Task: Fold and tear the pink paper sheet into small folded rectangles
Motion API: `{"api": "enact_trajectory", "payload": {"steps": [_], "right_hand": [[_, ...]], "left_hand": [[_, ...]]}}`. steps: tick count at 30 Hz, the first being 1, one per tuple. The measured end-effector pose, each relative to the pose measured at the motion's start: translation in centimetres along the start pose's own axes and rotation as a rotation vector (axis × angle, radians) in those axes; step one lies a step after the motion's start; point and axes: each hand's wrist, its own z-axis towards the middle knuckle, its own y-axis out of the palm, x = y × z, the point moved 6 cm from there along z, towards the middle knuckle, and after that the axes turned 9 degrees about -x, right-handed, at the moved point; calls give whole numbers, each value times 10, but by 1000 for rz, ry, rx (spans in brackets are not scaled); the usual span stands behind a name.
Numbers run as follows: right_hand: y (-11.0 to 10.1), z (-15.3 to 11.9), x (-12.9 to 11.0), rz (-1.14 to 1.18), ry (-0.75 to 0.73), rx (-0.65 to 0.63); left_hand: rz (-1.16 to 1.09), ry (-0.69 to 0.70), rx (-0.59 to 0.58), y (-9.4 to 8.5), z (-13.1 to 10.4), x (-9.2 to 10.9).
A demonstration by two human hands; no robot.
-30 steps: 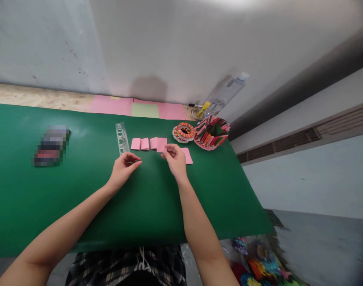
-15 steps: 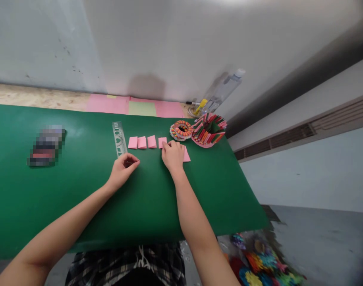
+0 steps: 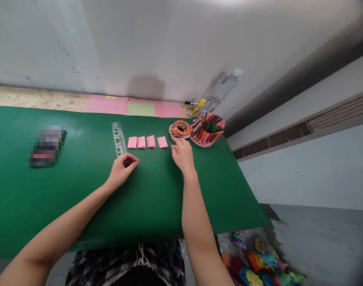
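Note:
My right hand (image 3: pixel 183 155) is over the green table, just right of a row of several small folded pink papers. Its index finger and thumb are apart, near the striped paper ring (image 3: pixel 180 129), and I see nothing held. Nearest to it in the row lies a slightly turned pink paper (image 3: pixel 162 142); another pink paper (image 3: pixel 151 141) is farther left. With thumb and fingertips pressed together, my left hand (image 3: pixel 122 169) rests on the table below the row. No object shows in its pinch. A clear stencil ruler (image 3: pixel 118 139) lies just beyond its knuckles.
A round container of folded paper pieces (image 3: pixel 207 129) stands at the back right. Behind it are a plastic bottle (image 3: pixel 223 91), a yellow stick (image 3: pixel 200 105) and pink sheets (image 3: pixel 108 104) along the wall. A blurred-out object (image 3: pixel 47 145) lies left. Colourful paper items (image 3: pixel 261 262) are on the floor.
My right hand has moved right, off the rightmost paper in the row, which now lies more tilted. The pink paper beside that hand is now out of sight. My left hand stays put.

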Motion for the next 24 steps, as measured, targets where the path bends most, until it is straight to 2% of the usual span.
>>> {"api": "enact_trajectory", "payload": {"steps": [3,7,18,21,24], "right_hand": [[-10,-13,27,-47,-1,-104],[-8,-28,52,-132,69,-266],[4,-28,53,-158,214,-435],[3,-29,53,-144,239,-427],[-2,-31,52,-151,232,-354]], "left_hand": [[0,1,0,0,0,0],[2,-8,-4,1,0,0],[-27,-22,-21,2,1,0],[-31,-24,-26,2,1,0],[-33,-26,-28,2,0,1]]}}
